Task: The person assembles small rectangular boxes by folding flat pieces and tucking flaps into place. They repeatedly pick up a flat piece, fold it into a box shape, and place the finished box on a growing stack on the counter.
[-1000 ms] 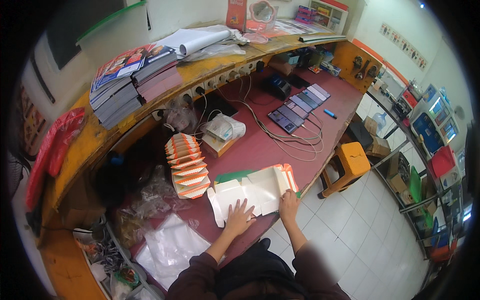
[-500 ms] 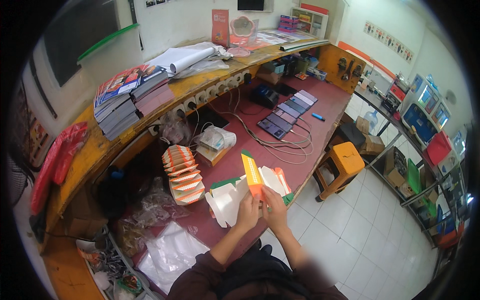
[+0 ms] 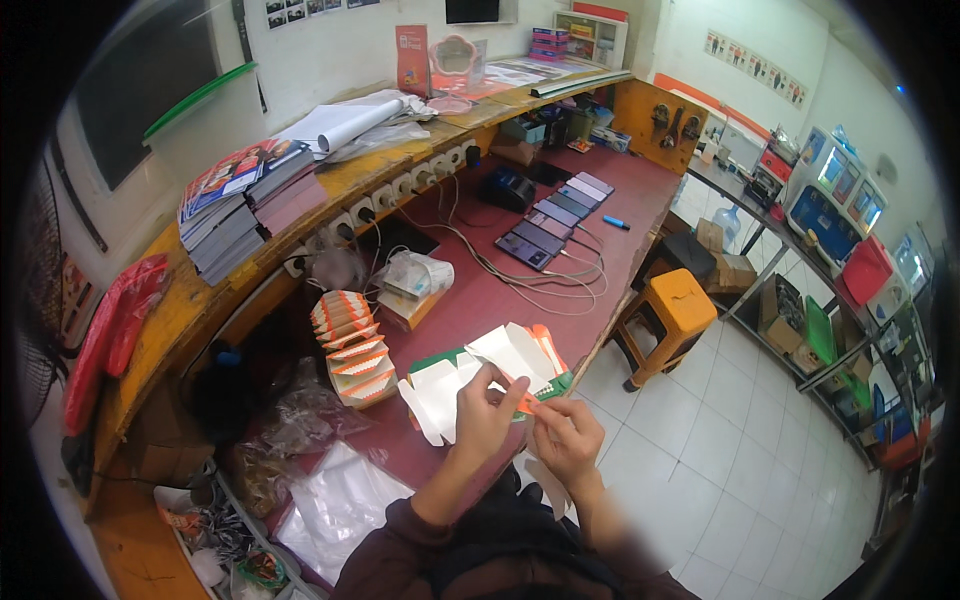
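Both hands grip a small orange-and-white cardboard box blank point(image 3: 524, 402) over the table's front edge. My left hand point(image 3: 485, 415) pinches its orange part between thumb and fingers. On the other side, my right hand point(image 3: 567, 438) has its fingers closed on the same blank, and a pale flap hangs below. Flat white box blanks point(image 3: 432, 395) with green and orange edges lie just beyond my hands. Farther left stands a row of folded orange-and-white boxes point(image 3: 360, 372), nested together.
Clear plastic bags point(image 3: 335, 505) lie at the left on the red table point(image 3: 470, 290). Several phones point(image 3: 530, 245) with charging cables sit farther back. A yellow stool point(image 3: 672, 305) stands to the right. Stacked booklets point(image 3: 225, 225) rest on the wooden ledge.
The blank was held upright with its yellow-orange side showing; now it is lowered and turned, closer to me. My right hand has shifted right and down. The view has shifted slightly.
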Demonstrator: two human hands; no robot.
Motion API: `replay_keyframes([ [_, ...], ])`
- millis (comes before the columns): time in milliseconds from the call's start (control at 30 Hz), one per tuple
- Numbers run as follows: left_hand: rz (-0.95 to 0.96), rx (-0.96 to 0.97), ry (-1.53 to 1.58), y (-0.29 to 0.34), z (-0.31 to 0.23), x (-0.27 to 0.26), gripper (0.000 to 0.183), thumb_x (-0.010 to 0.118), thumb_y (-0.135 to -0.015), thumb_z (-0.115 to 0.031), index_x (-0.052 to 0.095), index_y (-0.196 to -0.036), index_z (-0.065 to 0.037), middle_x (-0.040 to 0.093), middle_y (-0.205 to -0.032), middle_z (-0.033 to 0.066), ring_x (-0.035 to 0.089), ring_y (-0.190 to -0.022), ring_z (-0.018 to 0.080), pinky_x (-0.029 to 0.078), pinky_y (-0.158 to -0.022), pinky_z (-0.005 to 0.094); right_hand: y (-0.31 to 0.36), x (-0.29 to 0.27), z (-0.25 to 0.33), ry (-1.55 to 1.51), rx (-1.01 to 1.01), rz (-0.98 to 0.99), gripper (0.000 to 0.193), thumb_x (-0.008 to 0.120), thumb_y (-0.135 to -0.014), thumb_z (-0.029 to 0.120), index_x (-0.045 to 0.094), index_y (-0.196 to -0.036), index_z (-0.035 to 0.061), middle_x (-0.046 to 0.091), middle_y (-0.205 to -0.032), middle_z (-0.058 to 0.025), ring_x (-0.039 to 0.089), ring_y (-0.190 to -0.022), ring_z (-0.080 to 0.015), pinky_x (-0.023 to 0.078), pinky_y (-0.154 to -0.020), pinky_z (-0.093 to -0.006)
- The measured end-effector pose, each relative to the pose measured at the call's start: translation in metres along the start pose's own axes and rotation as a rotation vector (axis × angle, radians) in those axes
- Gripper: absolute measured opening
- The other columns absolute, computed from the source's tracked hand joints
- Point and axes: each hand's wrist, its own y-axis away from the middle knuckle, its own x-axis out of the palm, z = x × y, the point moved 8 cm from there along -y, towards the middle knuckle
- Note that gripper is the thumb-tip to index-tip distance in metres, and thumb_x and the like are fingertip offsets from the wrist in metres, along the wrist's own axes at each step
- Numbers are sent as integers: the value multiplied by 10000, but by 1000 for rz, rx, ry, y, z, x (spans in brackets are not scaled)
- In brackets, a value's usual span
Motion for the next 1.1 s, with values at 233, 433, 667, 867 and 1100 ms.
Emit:
replay_keyframes([
  [233, -59, 309, -116, 16, -26, 10, 98, 598, -855, -59, 584, -910, 21, 611, -822, 101, 631, -700, 186, 500, -563, 288, 6, -30, -29, -110, 385, -142, 148, 667, -722, -26, 658, -855, 38, 618, -830, -98, 607, -701, -180, 482, -570, -263],
  [433, -158, 666, -285, 64, -61, 34, 109, 665, -768, 24, 657, -876, 18, 612, -796, 111, 627, -699, 245, 496, -609, 311, 13, -34, -17, -295, 490, -157, 74, 699, -761, 29, 652, -816, 13, 618, -843, -89, 584, -708, -147, 470, -578, -237],
  [667, 46, 627, -139, 69, -67, 33, 109, 683, -773, -1, 681, -876, 35, 650, -890, 132, 643, -755, 186, 499, -640, 253, 11, -51, 5, -290, 382, -164, 73, 703, -760, 25, 658, -815, 9, 624, -812, -89, 579, -680, -137, 468, -575, -235],
  [867, 92, 254, 313, 60, -38, 29, 303, 633, -842, -16, 555, -1125, 59, 616, -1055, 127, 621, -925, 174, 501, -788, 257, 1, -46, 32, -25, 159, -49, 240, 676, -704, -13, 657, -942, 7, 638, -926, -145, 632, -775, -252, 513, -666, -297],
  [1100, -52, 222, 535, 51, -26, 29, 299, 577, -883, -19, 450, -1150, 24, 580, -1066, 115, 610, -919, 156, 508, -778, 239, -1, -16, 57, 235, -12, 227, 438, 611, -668, -3, 591, -1106, -2, 556, -1138, -167, 576, -1022, -323, 476, -855, -347],
])
